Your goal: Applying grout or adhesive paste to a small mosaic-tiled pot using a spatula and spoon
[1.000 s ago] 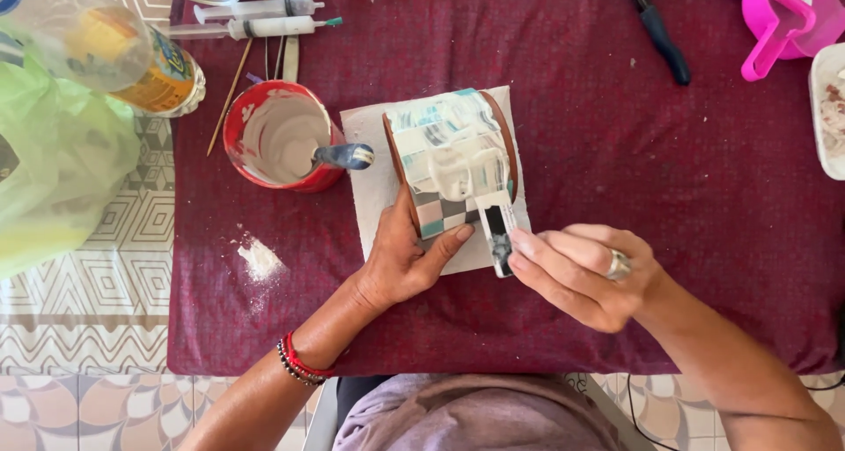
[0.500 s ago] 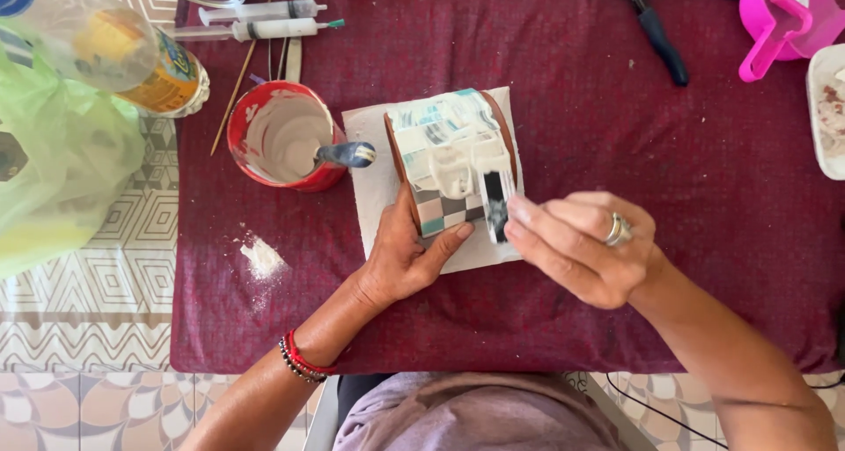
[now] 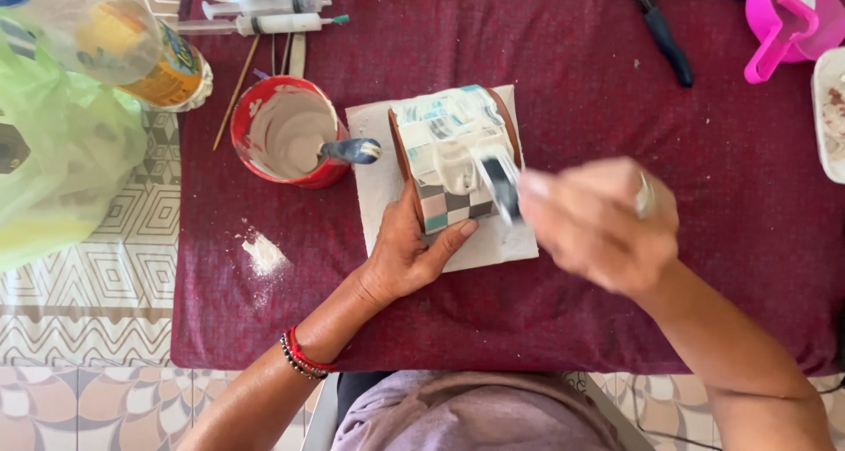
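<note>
Pot: terracotta pot [image 3: 453, 156] is lying on its side on a white paper sheet [image 3: 378, 183], which is sitting on the maroon cloth [image 3: 572, 73]; tiles in white, teal and grey checks are covering the side facing you.
Left hand: your left hand [image 3: 409, 253] is bracing the pot from its near side, thumb pressing against the checked tiles, fingers curling round the lower left edge and closing on the pot.
Right hand: your right hand [image 3: 598, 222] is blurring at the pot's right side, with a ring showing on one finger; the fingers are bunching together and pinching a small dark tile piece [image 3: 500, 183] against the mosaic.
Tile piece: it is touching the pot's tiled face near the right rim, standing roughly upright; its exact outline is smearing too much to tell.
Cup: red cup [image 3: 286, 134] is standing just left of the paper, holding pale grey paste, with a spoon [image 3: 352, 150] leaning on its rim.
Syringes: two syringes [image 3: 264, 15] are lying at the far edge of the cloth, beyond the cup.
Pliers: dark-handled pliers [image 3: 664, 29] are resting far right, well apart from the pot.
Pink jug: a pink jug [image 3: 792, 20] is sitting in the far right corner.
Bottle: a clear plastic bottle [image 3: 106, 42] is lying at the far left, beside a green bag [image 3: 53, 169].
Powder: a white powder smear [image 3: 262, 256] is marking the cloth near your left forearm.
</note>
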